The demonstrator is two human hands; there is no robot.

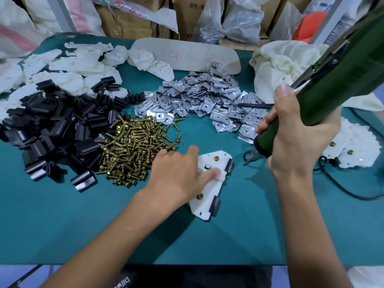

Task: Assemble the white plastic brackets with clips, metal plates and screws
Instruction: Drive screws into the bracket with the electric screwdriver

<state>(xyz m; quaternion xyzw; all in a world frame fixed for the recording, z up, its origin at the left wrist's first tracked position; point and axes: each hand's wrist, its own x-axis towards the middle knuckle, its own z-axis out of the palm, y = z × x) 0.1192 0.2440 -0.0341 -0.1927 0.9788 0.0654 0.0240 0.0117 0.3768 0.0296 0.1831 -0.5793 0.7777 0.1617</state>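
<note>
Right hand point(297, 138): clenched round green electric screwdriver point(332, 90). Left hand point(176, 173): straight fingers pressing white bracket point(207, 202), near centre of teal table point(104, 225). Far left: spare brackets point(68, 65), black clips point(52, 129). Far centre: metal plates point(203, 94), brass screws point(133, 150).

A white bracket point(204, 208) lies flat near the middle of the bench point(83, 225). It carries two black clips point(215, 205) on its 3 o'clock edge and two brass screws point(216, 158), one near each end. From it, the loose screw pile point(133, 150) sits at 9 o'clock. The heap of black clips point(54, 129) is farther out the same way. Bare white brackets point(68, 65) are heaped at 10 o'clock and silver metal plates point(199, 94) at 12. Finished brackets point(357, 150) are stacked at 3 o'clock.
</note>
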